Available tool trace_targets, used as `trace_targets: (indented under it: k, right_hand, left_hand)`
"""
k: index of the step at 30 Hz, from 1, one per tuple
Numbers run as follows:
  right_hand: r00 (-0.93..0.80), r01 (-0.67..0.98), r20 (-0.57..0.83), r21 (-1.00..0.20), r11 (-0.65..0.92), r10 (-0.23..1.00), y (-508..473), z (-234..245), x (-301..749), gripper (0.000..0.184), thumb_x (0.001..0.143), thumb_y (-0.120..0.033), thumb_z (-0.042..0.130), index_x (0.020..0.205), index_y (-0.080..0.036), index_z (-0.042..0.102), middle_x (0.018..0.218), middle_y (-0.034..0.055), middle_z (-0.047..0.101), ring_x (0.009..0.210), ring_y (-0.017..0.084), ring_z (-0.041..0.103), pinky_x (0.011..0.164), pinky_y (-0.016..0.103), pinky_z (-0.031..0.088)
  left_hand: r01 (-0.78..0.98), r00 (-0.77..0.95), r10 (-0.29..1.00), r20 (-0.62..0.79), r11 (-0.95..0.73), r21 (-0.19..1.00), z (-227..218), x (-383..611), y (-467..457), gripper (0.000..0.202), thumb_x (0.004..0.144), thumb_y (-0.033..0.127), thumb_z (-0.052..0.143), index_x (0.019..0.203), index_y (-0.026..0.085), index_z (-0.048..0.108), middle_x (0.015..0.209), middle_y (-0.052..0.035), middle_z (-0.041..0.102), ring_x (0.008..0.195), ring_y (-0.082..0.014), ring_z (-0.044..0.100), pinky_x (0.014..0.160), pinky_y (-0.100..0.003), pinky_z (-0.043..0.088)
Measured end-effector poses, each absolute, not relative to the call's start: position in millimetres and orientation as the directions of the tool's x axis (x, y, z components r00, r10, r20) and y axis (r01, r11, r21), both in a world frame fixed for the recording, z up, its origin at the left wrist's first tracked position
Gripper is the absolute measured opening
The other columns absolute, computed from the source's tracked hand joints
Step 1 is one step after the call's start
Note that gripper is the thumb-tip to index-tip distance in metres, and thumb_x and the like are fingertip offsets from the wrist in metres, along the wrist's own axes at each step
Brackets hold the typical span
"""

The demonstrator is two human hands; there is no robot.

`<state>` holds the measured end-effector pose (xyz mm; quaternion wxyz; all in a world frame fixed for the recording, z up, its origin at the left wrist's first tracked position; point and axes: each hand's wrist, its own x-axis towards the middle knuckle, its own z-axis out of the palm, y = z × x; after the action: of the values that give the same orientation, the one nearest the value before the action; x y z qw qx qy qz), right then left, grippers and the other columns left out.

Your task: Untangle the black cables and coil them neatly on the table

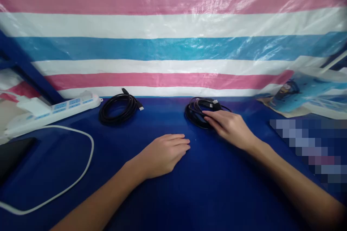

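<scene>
A coil of black cable, the right coil (192, 120), lies on a blue table (217, 191), a little right of centre near the back edge; it is a rough ring, so it has no clear long axis; its plugs (216, 104) sit at its back right, pale ends showing, just beyond the fingers.

The right hand (231, 124) is the nearer one, reaching in from the lower right; its thumb and fingers are together, apparently pinching the coil's near right edge, though the strands within the grip are hidden; most of the ring lies leftward of the fingertips.

The left hand (164, 153) rests palm down, fingers extended and nearly together, holding nothing; the right coil is ahead of its fingertips and to the right, near but apart.

Farther left lies a second, left coil (116, 118); beyond it are a white power strip (62, 110), a looping white cord (91, 148) and a dark object (16, 155); at right are a blue bag (300, 95) and a pixelated patch; a striped sheet (162, 48) stands behind both coils.
</scene>
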<state>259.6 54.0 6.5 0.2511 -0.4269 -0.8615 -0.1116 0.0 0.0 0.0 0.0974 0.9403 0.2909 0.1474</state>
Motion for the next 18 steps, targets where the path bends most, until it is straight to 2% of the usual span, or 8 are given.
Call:
trace_targets:
  k: [4,7,10,12,15,18]
  right_hand:
    - [-0.326,0.861,0.685,-0.069,0.504,0.651,49.3,16.4,261.3,0.031,0.094,-0.034,0.04,0.093,-0.015,0.065,0.069,0.0079,0.068,0.058,0.019,0.063,0.055,0.03,0.044]
    - [-0.239,0.872,0.764,-0.103,0.478,0.599,40.4,19.8,257.7,0.031,0.095,-0.035,0.041,0.09,-0.014,0.062,0.053,0.0027,0.059,0.042,0.014,0.052,0.045,0.026,0.037]
    - [-0.367,0.806,0.734,-0.055,0.589,0.571,27.0,19.6,242.8,0.025,0.091,-0.035,0.049,0.079,-0.018,0.062,0.047,-0.0019,0.054,0.038,0.011,0.049,0.044,0.024,0.036]
    - [-0.52,0.722,0.649,-0.013,0.692,0.555,19.2,17.4,229.4,0.021,0.091,-0.03,0.05,0.079,-0.018,0.063,0.054,-0.0005,0.06,0.046,0.011,0.055,0.049,0.024,0.04]
    - [-0.647,0.641,0.523,-0.02,0.767,0.554,15.5,13.3,216.1,0.021,0.093,-0.025,0.045,0.092,-0.015,0.064,0.074,0.0057,0.065,0.066,0.016,0.061,0.062,0.027,0.046]
    - [-0.609,0.689,0.465,-0.091,0.719,0.642,21.9,11.3,219.9,0.024,0.091,-0.029,0.048,0.103,-0.014,0.062,0.092,0.0111,0.066,0.084,0.023,0.062,0.074,0.035,0.049]
  left_hand:
    - [0.511,0.753,0.588,0.295,-0.806,0.3,1.2,-1.0,1.0,0.032,0.094,0.019,0.036,0.108,0.017,0.065,0.116,-0.0033,0.067,0.116,-0.0166,0.055,0.103,-0.032,0.041]
    - [0.529,0.662,0.665,0.345,-0.741,0.414,3.8,0.3,2.3,0.029,0.093,0.018,0.037,0.103,0.018,0.065,0.106,-0.0028,0.069,0.106,-0.016,0.059,0.096,-0.031,0.044]
    - [0.55,0.481,0.826,0.294,-0.546,0.632,4.8,3.6,5.3,0.027,0.093,0.026,0.041,0.111,0.021,0.061,0.104,-0.002,0.069,0.097,-0.0147,0.061,0.09,-0.03,0.048]
    - [0.556,0.407,0.882,0.239,-0.447,0.701,4.0,6.4,7.1,0.03,0.092,0.031,0.043,0.117,0.022,0.057,0.109,-0.0032,0.066,0.1,-0.0156,0.061,0.091,-0.031,0.048]
    - [0.607,0.431,0.867,0.251,-0.484,0.63,1.6,9.5,7.4,0.034,0.091,0.03,0.044,0.122,0.02,0.054,0.125,-0.0063,0.059,0.117,-0.0188,0.052,0.102,-0.037,0.041]
    - [0.669,0.502,0.831,0.241,-0.549,0.501,-1.2,10.4,6.4,0.035,0.092,0.027,0.041,0.124,0.02,0.054,0.133,-0.0058,0.054,0.126,-0.0195,0.045,0.107,-0.041,0.035]
